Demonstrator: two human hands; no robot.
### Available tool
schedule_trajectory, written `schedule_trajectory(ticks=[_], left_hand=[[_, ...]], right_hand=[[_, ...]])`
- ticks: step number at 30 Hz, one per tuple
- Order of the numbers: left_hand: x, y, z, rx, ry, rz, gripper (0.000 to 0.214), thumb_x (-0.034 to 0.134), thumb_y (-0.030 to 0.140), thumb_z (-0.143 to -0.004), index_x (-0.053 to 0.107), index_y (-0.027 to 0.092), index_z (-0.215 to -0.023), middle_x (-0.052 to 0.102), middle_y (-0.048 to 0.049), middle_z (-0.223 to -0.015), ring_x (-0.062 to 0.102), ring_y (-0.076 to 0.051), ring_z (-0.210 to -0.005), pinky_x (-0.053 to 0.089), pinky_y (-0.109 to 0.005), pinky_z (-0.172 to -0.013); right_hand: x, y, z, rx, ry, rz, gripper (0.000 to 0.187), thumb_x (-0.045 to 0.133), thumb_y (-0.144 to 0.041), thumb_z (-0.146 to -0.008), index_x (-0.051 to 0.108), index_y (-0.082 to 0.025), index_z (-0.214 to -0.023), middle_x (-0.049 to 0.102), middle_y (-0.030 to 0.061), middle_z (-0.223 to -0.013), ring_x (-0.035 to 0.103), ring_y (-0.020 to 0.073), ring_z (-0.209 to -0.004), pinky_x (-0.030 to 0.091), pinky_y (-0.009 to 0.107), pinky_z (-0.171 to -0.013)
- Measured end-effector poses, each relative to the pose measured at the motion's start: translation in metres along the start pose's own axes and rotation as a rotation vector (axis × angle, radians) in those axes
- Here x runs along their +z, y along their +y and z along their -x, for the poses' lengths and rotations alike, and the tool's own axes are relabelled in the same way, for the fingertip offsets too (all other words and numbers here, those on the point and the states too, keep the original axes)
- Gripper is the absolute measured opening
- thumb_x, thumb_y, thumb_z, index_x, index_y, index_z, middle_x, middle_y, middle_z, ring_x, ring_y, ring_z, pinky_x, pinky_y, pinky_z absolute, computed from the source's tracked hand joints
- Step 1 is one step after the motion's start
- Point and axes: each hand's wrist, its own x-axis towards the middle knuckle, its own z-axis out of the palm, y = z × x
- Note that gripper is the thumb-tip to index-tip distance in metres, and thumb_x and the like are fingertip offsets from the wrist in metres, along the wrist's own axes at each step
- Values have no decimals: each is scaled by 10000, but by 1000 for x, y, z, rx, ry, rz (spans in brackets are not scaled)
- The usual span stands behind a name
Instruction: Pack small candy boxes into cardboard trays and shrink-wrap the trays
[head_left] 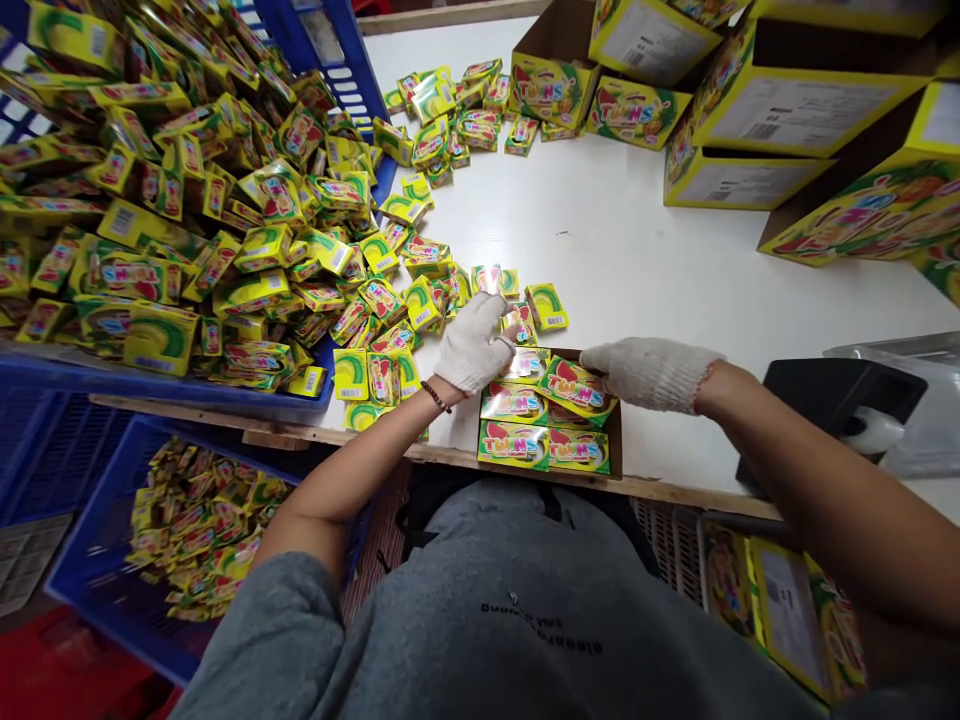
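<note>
My left hand (474, 345), in a white knitted glove, has curled fingers and thumb around the left edge of a small TWINS candy box (520, 324) just behind an open carton (616, 440). Inside the carton, TWINS candy boxes lie in rows, such as a flat candy box (514, 446) at the front left. Another candy box (576, 392) rests tilted over the others at the carton's right side. My right hand (651, 373), also gloved, has its fingers closed at that tilted box's upper right edge. Its thumb is hidden.
A large heap of candy boxes (247, 220) spills from a blue crate on the left. Below it stands another blue crate (97, 580). Yellow display cartons (772, 100) are stacked at the back right. A black tape dispenser (817, 400) sits right of my right hand.
</note>
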Motion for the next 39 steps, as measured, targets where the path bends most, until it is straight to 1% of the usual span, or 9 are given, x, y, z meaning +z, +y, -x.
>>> schedule_trajectory(ticks=[8, 14, 18, 23, 26, 29, 33, 36, 39], left_hand=[[-14, -18, -47, -240, -347, -568, 359, 679, 169, -927, 745, 197, -1278, 689, -171, -1335, 665, -350, -1230, 516, -458, -1015], [-7, -24, -45, -189, -337, -606, 304, 600, 114, -964, 757, 174, -1218, 684, -174, -1319, 642, -332, -1222, 464, -463, -1028], [-12, -29, -38, -109, -148, -400, 150, 666, 172, -933, 721, 218, -1065, 708, -118, -1144, 654, -296, -1099, 510, -451, -972], [-17, -20, -17, -56, 162, 364, 142, 747, 340, -961, 653, 261, -1032, 709, -55, -1025, 695, -226, -977, 623, -444, -932], [-11, -9, -1, -124, 176, 680, 369, 717, 467, -1022, 618, 272, -1319, 734, -55, -1089, 735, -207, -999, 669, -405, -902], [1, -4, 11, -193, 136, 677, 589, 729, 489, -1031, 517, 307, -1550, 713, -41, -1018, 726, -196, -926, 668, -362, -817], [16, 0, 13, -189, 83, 643, 655, 710, 450, -1048, 454, 312, -1635, 718, -66, -1086, 750, -215, -931, 668, -372, -774], [17, 9, 15, -134, 38, 709, 616, 679, 411, -1049, 460, 272, -1607, 741, -98, -1197, 773, -241, -1093, 682, -405, -900], [9, 24, 22, -40, 59, 662, 417, 644, 359, -1039, 589, 252, -1439, 751, -107, -1248, 757, -254, -1183, 661, -462, -1034]], right_hand=[[9, 11, 0, 21, -32, 31, 294, 543, -166, -1010, 792, -174, -1166, 831, 186, -1172, 754, 269, -948, 513, 371, -812], [24, -14, -17, -9, -63, 114, 345, 576, -135, -1008, 816, -132, -1256, 802, 228, -1352, 788, 331, -1192, 606, 421, -986], [32, -18, -18, 4, 13, 50, 329, 581, -124, -1013, 822, -134, -1237, 816, 241, -1301, 801, 353, -1187, 626, 464, -1009], [49, -28, -16, 46, 70, 27, 271, 582, -134, -1032, 827, -141, -1148, 823, 265, -1166, 812, 356, -1092, 621, 437, -896], [59, -31, -20, 12, 92, 37, 323, 511, -144, -1063, 794, -123, -1216, 809, 265, -1204, 800, 331, -1088, 589, 406, -884], [67, -28, -29, -20, 31, -3, 326, 500, -157, -1067, 773, -114, -1239, 803, 249, -1247, 790, 304, -1070, 563, 374, -870], [66, -16, -33, -85, 22, -98, 241, 557, -186, -1043, 778, -168, -1138, 833, 147, -1198, 766, 222, -998, 548, 286, -846], [56, -4, -20, -83, 278, -376, 283, 502, -265, -1075, 771, -225, -1154, 839, 83, -1110, 760, 219, -971, 579, 298, -854], [43, 6, -4, -19, 594, -716, 390, 443, -407, -1102, 723, -217, -1297, 829, 118, -1135, 772, 254, -952, 619, 368, -831]])
